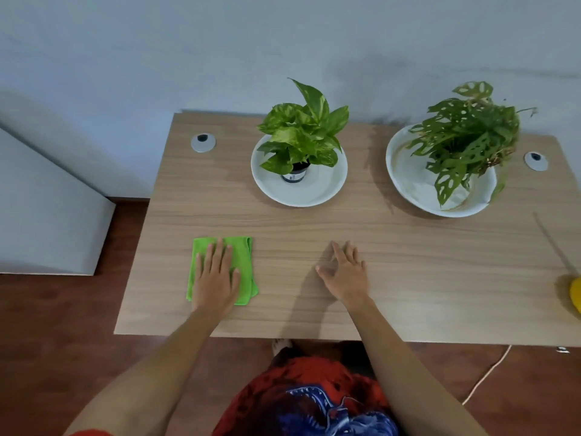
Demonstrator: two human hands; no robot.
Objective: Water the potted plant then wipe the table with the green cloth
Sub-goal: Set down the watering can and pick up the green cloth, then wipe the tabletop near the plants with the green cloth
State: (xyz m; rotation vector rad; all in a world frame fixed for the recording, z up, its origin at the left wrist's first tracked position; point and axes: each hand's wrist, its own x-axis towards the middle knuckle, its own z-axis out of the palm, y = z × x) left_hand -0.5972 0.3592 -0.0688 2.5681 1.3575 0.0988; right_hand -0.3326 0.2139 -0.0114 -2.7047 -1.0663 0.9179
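The left hand (217,275) lies flat on the green cloth (221,269), fingers spread and straight, palm pressing down rather than gripping. The cloth is folded into a rough rectangle and sits on the table (408,278) at about 8 o'clock from the table's middle, close to the near edge. The fingertips reach almost to the cloth's far edge, and green shows on either side of the hand.

The right hand (345,275) rests on bare wood at about 6 o'clock from the middle, well apart from the cloth. Its fingers are open and loosely splayed, thumb out to the left, holding nothing.

At 12 o'clock stands the pothos (303,133), a small dark pot in a white dish (327,187). Its leaves are bright green with yellow marbling. At 2 o'clock is a second plant (468,136) with holed leaves, leaning over the right side of a larger white bowl (405,171); whether there is a pot under it I cannot tell.

Two round cable grommets sit toward the back: one (203,142) at 10 o'clock, one (535,161) at 3 o'clock. A yellow object (576,294) just shows at the right edge, at 4 o'clock, cut off by the frame. Below the table a pale cord (485,376) runs over the reddish floor (47,309).
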